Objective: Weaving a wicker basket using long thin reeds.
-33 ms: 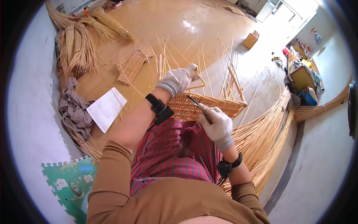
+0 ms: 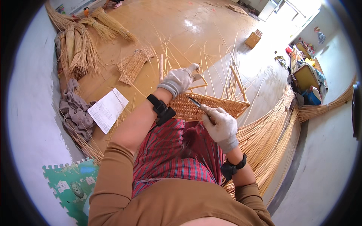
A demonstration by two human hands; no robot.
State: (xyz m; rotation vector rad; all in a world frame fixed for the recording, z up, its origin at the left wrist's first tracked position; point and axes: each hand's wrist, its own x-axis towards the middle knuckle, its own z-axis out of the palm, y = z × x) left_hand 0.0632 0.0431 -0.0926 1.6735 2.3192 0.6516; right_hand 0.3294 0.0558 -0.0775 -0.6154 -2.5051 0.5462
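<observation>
A half-woven wicker basket rests in front of my lap, with thin loose strands and a few thick upright sticks rising from it. My gloved left hand reaches over its near side, fingers closed round a bent wicker rod. In my gloved right hand is a knife, gripped by its handle. The blade points up and left, in front of the woven side; whether it touches the weave I cannot tell. The fingertips of my left hand are partly hidden behind the hand.
Long wicker rods lie to my right. Several tied bundles and a flat woven panel are at the far left, a white sheet and grey cloth nearer. A small woven box stands farther off.
</observation>
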